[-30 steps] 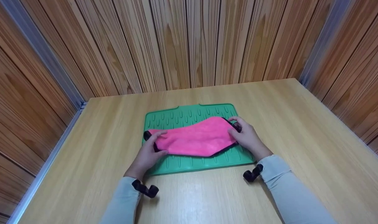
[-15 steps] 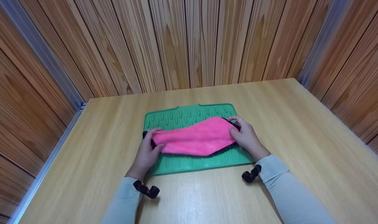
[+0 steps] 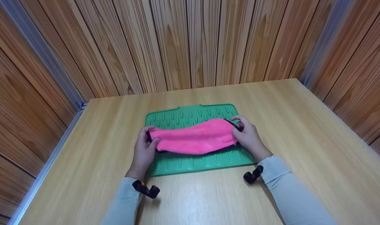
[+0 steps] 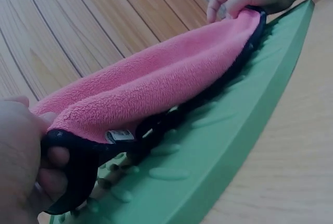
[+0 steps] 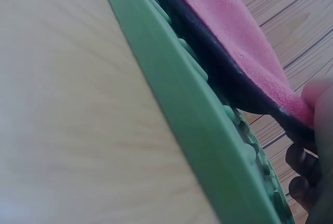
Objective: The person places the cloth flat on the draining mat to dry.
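With fingers of left hand [image 3: 143, 153] and right hand [image 3: 249, 137] I pinch the pink cloth [image 3: 193, 138]: gripped, not laid flat; whether it fully clears the green mat [image 3: 190, 165] is unclear.

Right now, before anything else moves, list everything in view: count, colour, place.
Panelled walls: 3, brown wood, back and both sides
Corner strips: 2, grey, where the walls meet
Table: 1, light wood, between the walls
Mat: 1, green, on the table
Cloth: 1, pink with black edging, over the mat
Label: 1, whitish, on the cloth's edge towards its left end
Sleeves: 2, pale blue-grey, lower left and right
Wrist devices: 2, black, one at each sleeve's end
Left hand: 1, bare, pinching the cloth's left end
Right hand: 1, bare, pinching its right end
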The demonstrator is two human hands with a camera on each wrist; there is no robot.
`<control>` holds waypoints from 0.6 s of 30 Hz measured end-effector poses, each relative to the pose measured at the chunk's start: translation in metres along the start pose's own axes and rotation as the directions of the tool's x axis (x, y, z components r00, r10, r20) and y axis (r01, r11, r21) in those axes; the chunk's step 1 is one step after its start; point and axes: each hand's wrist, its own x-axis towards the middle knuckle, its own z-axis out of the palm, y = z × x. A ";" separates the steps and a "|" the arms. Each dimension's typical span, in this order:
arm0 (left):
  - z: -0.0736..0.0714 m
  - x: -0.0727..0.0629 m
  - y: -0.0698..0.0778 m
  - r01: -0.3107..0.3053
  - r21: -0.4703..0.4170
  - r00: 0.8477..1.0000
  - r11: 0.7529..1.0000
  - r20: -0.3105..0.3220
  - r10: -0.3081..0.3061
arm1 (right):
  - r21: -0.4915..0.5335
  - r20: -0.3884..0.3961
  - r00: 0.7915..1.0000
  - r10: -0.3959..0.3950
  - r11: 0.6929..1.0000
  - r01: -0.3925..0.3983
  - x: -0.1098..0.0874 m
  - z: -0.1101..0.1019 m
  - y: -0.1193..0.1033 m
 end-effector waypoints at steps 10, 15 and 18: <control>-0.001 0.001 -0.004 0.044 -0.004 0.999 0.999 0.010 -0.044 | -0.107 0.050 0.999 -0.006 0.994 0.011 0.001 -0.001 0.005; 0.002 -0.001 -0.008 -0.008 0.023 1.000 1.000 0.020 0.008 | -0.141 0.092 0.996 0.015 0.990 -0.002 0.002 -0.001 0.003; 0.003 -0.003 -0.012 -0.047 0.058 0.997 0.997 0.060 0.044 | -0.146 0.092 0.996 0.007 0.989 0.006 0.002 -0.001 0.003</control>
